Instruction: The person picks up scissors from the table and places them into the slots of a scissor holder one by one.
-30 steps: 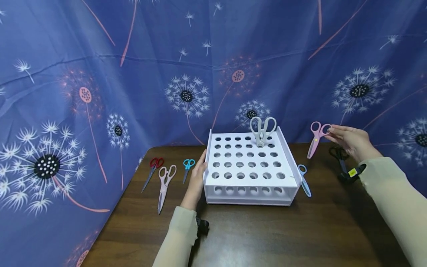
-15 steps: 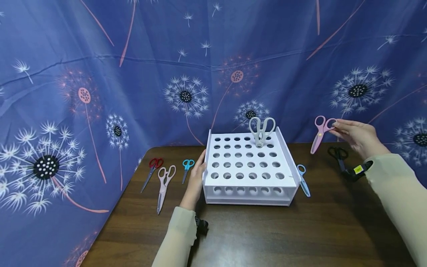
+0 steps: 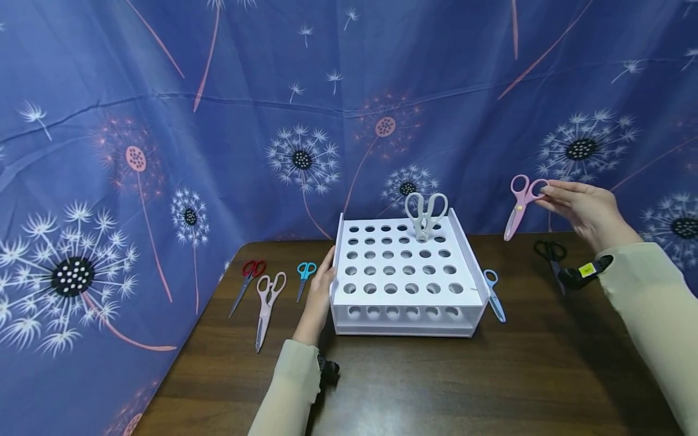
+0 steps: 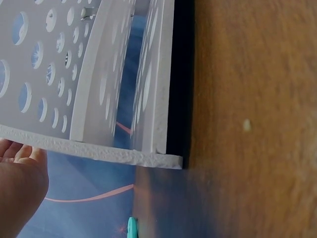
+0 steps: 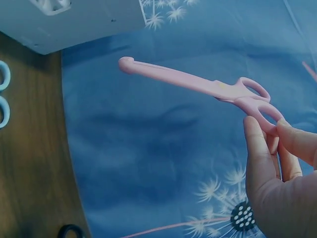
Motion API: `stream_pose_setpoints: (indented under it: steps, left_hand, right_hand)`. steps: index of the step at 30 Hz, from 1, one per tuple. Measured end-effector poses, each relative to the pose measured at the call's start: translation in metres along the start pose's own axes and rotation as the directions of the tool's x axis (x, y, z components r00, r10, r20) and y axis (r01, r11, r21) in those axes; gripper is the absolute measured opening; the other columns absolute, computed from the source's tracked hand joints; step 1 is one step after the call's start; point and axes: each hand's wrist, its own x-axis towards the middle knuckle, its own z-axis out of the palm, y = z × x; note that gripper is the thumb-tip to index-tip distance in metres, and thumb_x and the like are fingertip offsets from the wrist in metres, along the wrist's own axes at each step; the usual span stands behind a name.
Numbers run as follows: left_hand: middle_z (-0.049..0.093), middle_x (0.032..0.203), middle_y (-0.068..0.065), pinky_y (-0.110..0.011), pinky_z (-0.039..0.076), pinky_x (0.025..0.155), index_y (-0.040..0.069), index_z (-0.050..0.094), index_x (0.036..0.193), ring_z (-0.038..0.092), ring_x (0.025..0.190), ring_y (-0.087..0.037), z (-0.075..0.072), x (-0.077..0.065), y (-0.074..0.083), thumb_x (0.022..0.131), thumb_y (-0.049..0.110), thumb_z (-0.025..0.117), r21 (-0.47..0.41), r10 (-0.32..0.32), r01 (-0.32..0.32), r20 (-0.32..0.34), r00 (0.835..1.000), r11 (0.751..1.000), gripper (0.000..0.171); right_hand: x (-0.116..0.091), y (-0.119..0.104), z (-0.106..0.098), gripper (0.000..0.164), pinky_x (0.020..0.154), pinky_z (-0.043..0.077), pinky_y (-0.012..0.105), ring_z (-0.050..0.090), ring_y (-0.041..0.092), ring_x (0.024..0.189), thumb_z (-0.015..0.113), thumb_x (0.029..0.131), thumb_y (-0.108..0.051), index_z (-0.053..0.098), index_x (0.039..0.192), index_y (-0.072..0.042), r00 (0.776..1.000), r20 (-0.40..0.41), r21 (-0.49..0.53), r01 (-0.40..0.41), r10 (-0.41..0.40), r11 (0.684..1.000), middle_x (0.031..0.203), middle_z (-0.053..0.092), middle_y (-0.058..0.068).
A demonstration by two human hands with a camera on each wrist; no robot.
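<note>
My right hand (image 3: 586, 212) pinches one finger loop of a pair of pink scissors (image 3: 518, 209). They hang above the table's back right, blades down and closed. In the right wrist view the pink scissors (image 5: 198, 87) show their whole length, with thumb and fingertips at the lower loop. A white rack (image 3: 406, 289) with rows of round holes stands mid-table. White scissors (image 3: 425, 218) stick up from a back hole, loops on top. Against the rack's left side panel (image 4: 99, 151) rests my left hand (image 3: 320, 290); in the left wrist view its fingers (image 4: 25, 152) are partly hidden behind the panel.
Left of the rack lie red-handled scissors (image 3: 249, 281), pale pink scissors (image 3: 267, 306) and small turquoise scissors (image 3: 305, 278). Light blue scissors (image 3: 494, 297) lie close to its right side. Black scissors (image 3: 552, 257) lie below my right hand. A blue dandelion-print cloth (image 3: 262, 133) hangs behind the table (image 3: 436, 387).
My right hand has lifted the pink scissors upward, first slightly right, farther above the black scissors. My left hand stays at the rack's side.
</note>
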Motion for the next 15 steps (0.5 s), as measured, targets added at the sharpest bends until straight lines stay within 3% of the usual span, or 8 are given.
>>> stream_pose_setpoints:
  steps: [8,15]
  left_hand:
    - [0.028,0.158,-0.015,-0.024,0.041,0.099,0.011,0.022,0.155,0.035,0.138,-0.038,0.003,-0.007,0.017,0.104,0.017,0.035,0.013,-0.016,0.015,0.032,0.999,1.000,0.053]
    - [0.030,0.158,-0.008,-0.026,0.040,0.101,0.022,0.027,0.154,0.037,0.138,-0.031,-0.001,-0.001,0.001,0.104,0.023,0.037,0.007,0.006,-0.006,0.016,1.000,1.000,0.052]
  right_hand:
    - [-0.007,-0.002,0.015,0.022,0.065,0.057,0.026,0.073,0.013,0.077,0.077,0.077,-0.002,0.079,0.096,-0.014,0.998,0.024,-0.010,0.059,-0.059,0.998,0.084,0.074,-0.001]
    - [-0.015,-0.008,0.034,0.027,0.066,0.058,0.026,0.073,0.013,0.080,0.077,0.077,-0.002,0.077,0.102,-0.012,0.991,0.076,-0.022,0.108,-0.106,0.994,0.088,0.073,-0.001]
